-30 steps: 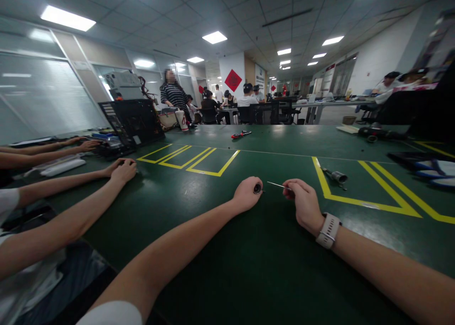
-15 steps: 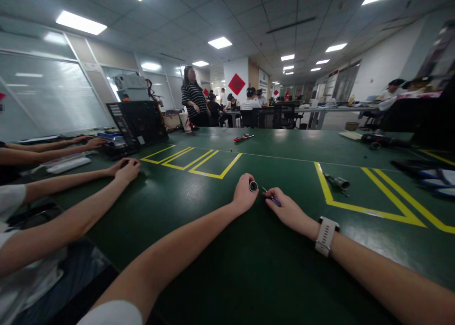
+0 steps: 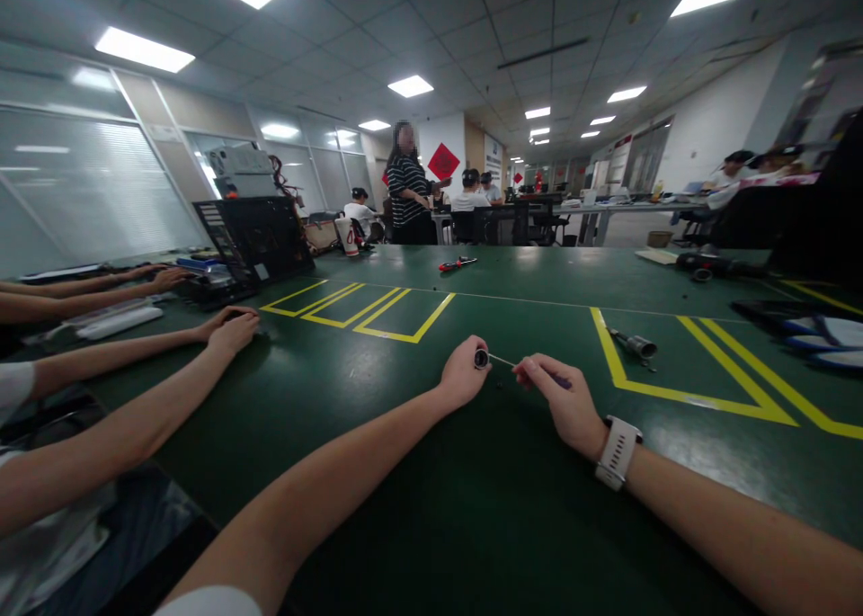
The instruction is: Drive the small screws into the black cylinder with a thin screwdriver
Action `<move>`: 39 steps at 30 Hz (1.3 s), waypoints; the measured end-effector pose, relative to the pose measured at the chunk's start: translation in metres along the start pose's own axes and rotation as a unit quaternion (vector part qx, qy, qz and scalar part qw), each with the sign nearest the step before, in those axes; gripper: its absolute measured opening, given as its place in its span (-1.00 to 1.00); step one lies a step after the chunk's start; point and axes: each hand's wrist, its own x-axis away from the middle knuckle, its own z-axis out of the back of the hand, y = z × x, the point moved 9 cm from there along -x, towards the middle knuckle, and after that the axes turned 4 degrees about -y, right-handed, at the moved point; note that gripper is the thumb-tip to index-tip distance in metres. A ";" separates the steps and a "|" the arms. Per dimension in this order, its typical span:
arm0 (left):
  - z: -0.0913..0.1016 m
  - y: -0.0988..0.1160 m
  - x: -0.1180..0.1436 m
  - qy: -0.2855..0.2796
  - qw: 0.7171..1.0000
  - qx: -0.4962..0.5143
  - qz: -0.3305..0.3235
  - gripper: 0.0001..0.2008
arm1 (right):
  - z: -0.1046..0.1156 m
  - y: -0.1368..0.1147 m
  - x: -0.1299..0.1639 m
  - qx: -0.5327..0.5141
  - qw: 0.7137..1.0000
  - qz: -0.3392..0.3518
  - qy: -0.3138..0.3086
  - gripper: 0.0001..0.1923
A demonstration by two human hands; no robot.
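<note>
My left hand (image 3: 462,375) rests on the green table (image 3: 418,499), fingers pinched around a small black round part (image 3: 481,358) held just above the mat. My right hand (image 3: 564,402) pinches a thin screwdriver (image 3: 532,370), its tip at the part's face; whether it is seated I can't quite tell. I'd keep the shaft square to the part, the left grip firm, and turn gently.

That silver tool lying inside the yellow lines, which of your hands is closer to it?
Right. The right hand, gripping a small screwdriver, sits just left of the silver tool; the left hand, holding a small round part, is farther left.
</note>
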 end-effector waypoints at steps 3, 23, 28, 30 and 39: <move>-0.005 0.007 -0.001 -0.030 0.999 -0.026 -0.031 -0.87 | -0.007 0.002 0.000 0.008 0.999 -0.020 -0.029 -0.72; -0.009 0.028 0.003 -0.066 0.990 0.005 -0.123 -0.90 | -0.009 0.036 -0.003 -0.241 0.957 -0.159 0.004 -0.87; -0.008 0.026 0.002 -0.065 0.992 -0.009 -0.104 -0.90 | -0.007 0.036 -0.002 -0.223 0.964 -0.143 0.015 -0.87; -0.009 0.025 0.003 -0.065 0.993 -0.037 -0.095 -0.91 | -0.004 0.032 -0.001 -0.169 0.978 -0.118 0.020 -0.86; -0.009 0.025 0.003 -0.068 0.991 -0.045 -0.105 -0.92 | -0.009 0.037 -0.001 -0.219 0.962 -0.164 0.003 -0.88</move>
